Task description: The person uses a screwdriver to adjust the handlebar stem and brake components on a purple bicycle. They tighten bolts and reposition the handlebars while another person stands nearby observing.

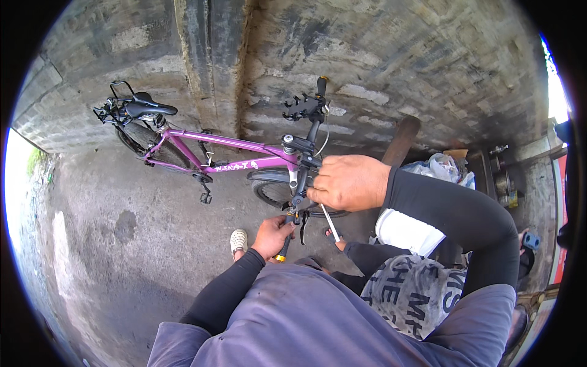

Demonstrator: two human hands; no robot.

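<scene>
A purple bicycle (257, 163) stands in front of me, its black handlebar (312, 131) crossing close to my body. My left hand (272, 238) is wrapped round the handlebar's near grip (285, 248), beside a black brake lever (304, 227). Over the near half of the bar, my right hand (353, 182) is closed, fingertips down by the clamp and shifter area (299, 202). What those fingers pinch is hidden. A thin white rod (329, 221) runs from below them towards another person's hand (340, 244); I cannot tell who holds it.
The other person, in a grey printed shirt (409, 290), crouches close on my right. White bags (440, 168) and a white container (406, 232) are beyond. A rough wall (379, 67) stands behind the bicycle, with a wooden post (402, 140) leaning there.
</scene>
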